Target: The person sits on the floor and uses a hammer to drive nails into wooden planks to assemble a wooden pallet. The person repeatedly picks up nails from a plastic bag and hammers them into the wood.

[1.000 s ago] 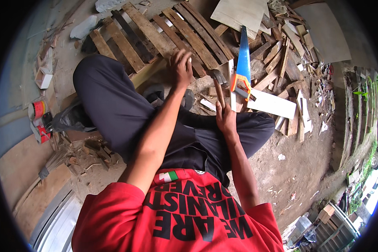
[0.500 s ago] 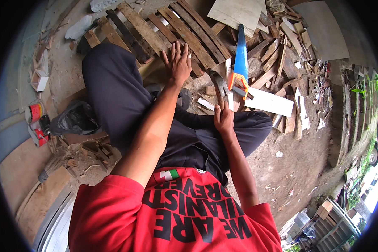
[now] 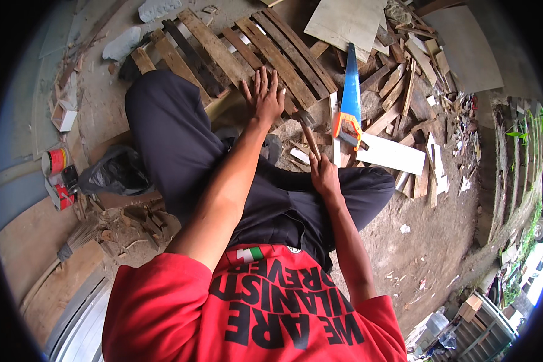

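A slatted wooden pallet point(image 3: 282, 57) lies in front of me, its boards worn and brown. My left hand point(image 3: 264, 101) rests on its near side with fingers spread, holding nothing. In my right hand point(image 3: 325, 176) is a hammer point(image 3: 310, 137), gripped round its wooden handle. The hammer's head is beside the near right corner of the pallet; whether it touches the wood I cannot tell. Just right of the hammer lies a handsaw point(image 3: 352, 90) with a blue blade and an orange grip, over a white board point(image 3: 392, 153).
Scrap wood point(image 3: 398, 84) is heaped at the right, beneath a pale flat sheet point(image 3: 338, 25). A black plastic bag point(image 3: 117, 172) and a red container point(image 3: 57, 161) are at the left. My bent knees flank the work area.
The hammer's head has turned and dipped toward the pallet's near corner, while the right hand keeps its grip. My left hand stays on the pallet. The whole view has shifted slightly.
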A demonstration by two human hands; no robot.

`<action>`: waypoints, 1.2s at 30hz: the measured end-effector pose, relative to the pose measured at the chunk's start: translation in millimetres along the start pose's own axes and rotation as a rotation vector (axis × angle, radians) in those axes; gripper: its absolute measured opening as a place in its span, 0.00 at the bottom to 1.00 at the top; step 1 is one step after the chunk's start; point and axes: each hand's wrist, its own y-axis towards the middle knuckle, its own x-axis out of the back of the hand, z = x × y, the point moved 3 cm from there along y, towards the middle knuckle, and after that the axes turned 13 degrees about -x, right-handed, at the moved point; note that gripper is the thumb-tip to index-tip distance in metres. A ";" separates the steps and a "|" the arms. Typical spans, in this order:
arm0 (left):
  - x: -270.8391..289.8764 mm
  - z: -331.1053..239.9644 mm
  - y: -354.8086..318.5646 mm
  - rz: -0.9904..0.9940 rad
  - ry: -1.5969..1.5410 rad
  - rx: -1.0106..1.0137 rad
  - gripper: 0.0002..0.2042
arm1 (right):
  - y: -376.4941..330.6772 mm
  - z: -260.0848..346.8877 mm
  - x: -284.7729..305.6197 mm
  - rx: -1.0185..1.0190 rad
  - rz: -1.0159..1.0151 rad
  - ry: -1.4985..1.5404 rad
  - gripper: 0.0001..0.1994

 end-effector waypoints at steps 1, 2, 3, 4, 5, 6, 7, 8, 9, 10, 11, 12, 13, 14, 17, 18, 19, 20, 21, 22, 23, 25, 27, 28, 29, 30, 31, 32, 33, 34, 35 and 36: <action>0.5 -0.7 -1.2 0.036 0.003 0.004 0.32 | -1.6 2.9 2.8 0.002 -0.010 0.008 0.21; 0.3 1.9 4.5 0.059 -0.008 -0.008 0.36 | 1.8 5.1 5.1 0.026 -0.021 0.058 0.21; 2.1 0.7 4.8 0.052 -0.025 -0.010 0.37 | 1.1 5.8 7.0 0.021 -0.022 0.069 0.21; 4.1 -0.4 4.8 0.046 -0.041 -0.013 0.37 | 0.1 7.1 8.5 0.017 -0.023 0.079 0.21; 6.3 -1.2 4.8 0.040 -0.056 -0.015 0.38 | -0.5 7.6 9.0 0.013 -0.023 0.090 0.21; 7.5 -0.4 6.9 0.061 -0.061 -0.006 0.38 | 0.5 7.6 8.1 0.040 -0.065 0.088 0.22; 9.0 -0.7 7.0 0.088 -0.070 -0.014 0.37 | 2.4 4.6 7.1 0.015 -0.057 0.085 0.22; 10.8 -0.9 6.1 0.115 -0.078 -0.021 0.36 | 4.5 1.4 6.8 -0.010 -0.049 0.083 0.23; 12.2 0.0 3.4 0.146 -0.085 -0.029 0.35 | 5.6 -0.1 6.4 -0.037 -0.040 0.081 0.23; 14.7 2.2 -0.2 0.160 -0.129 -0.041 0.31 | 7.5 -1.2 6.3 -0.056 -0.042 0.093 0.24; 16.5 1.1 -4.4 0.181 -0.176 -0.085 0.30 | 10.0 -2.1 6.1 -0.075 -0.044 0.105 0.25; 18.9 -1.0 -10.7 0.202 -0.221 -0.124 0.29 | 11.5 -3.4 6.2 -0.093 -0.043 0.115 0.26; 24.1 -4.6 -16.8 0.224 -0.265 -0.163 0.29 | 13.9 -7.2 4.8 -0.110 -0.053 0.131 0.26; 28.3 -16.0 -24.4 0.191 -0.308 -0.155 0.26 | 16.8 -13.0 3.6 -0.126 -0.063 0.147 0.27; 28.7 -25.6 -41.0 0.051 -0.466 -0.197 0.18 | 24.7 -15.7 -2.6 -0.173 -0.041 0.195 0.30; 30.8 -29.5 -40.5 0.012 -0.495 -0.184 0.17 | 27.3 -16.5 -2.1 -0.185 -0.032 0.195 0.31; 33.7 -31.4 -40.4 -0.027 -0.524 -0.172 0.16 | 29.3 -16.7 -3.2 -0.198 -0.024 0.195 0.31; 36.8 -30.2 -40.6 -0.013 -0.497 -0.186 0.19 | 29.9 -16.4 -5.8 -0.201 -0.017 0.198 0.31; 39.1 -32.0 -40.1 0.016 -0.485 -0.195 0.20 | 31.8 -20.0 -7.2 -0.174 -0.034 0.206 0.30; 41.3 -33.9 -39.8 0.046 -0.475 -0.205 0.21 | 33.4 -23.1 -10.2 -0.148 -0.051 0.214 0.29; 43.4 -35.8 -39.4 0.076 -0.465 -0.216 0.22 | 35.0 -26.5 -12.6 -0.123 -0.070 0.223 0.29; 43.0 -36.3 -43.8 0.095 -0.420 -0.234 0.24 | 30.5 -16.1 -6.7 -0.138 -0.017 0.209 0.31; 41.4 -38.6 -43.6 0.084 -0.362 -0.248 0.22 | 25.9 -9.6 -4.5 -0.096 -0.034 0.211 0.30; 40.8 -39.2 -42.6 0.066 -0.361 -0.241 0.21 | 25.7 -7.9 -3.4 -0.095 -0.022 0.196 0.29; 40.4 -38.7 -41.5 0.049 -0.361 -0.234 0.20 | 25.5 -5.7 -2.2 -0.079 -0.023 0.181 0.28; 39.6 -38.0 -41.6 0.033 -0.361 -0.226 0.19 | 23.4 0.0 0.8 -0.064 -0.021 0.165 0.28; 38.1 -36.4 -40.8 0.033 -0.357 -0.219 0.18 | 21.0 3.6 2.6 -0.048 -0.020 0.148 0.27; 37.7 -36.1 -42.2 0.025 -0.368 -0.218 0.17 | 18.8 3.1 2.4 -0.054 -0.002 0.121 0.25; 38.2 -36.5 -41.9 0.015 -0.378 -0.219 0.17 | 15.1 8.1 5.1 -0.048 -0.008 0.106 0.24; 38.0 -38.0 -41.3 0.016 -0.369 -0.217 0.16 | 13.7 7.2 4.9 -0.018 -0.014 0.112 0.24; 37.7 -39.5 -40.6 0.018 -0.361 -0.214 0.15 | 12.6 5.9 4.6 0.012 -0.019 0.117 0.24; 37.6 -40.1 -41.0 0.019 -0.350 -0.208 0.15 | 11.2 5.8 3.7 0.018 -0.027 0.102 0.23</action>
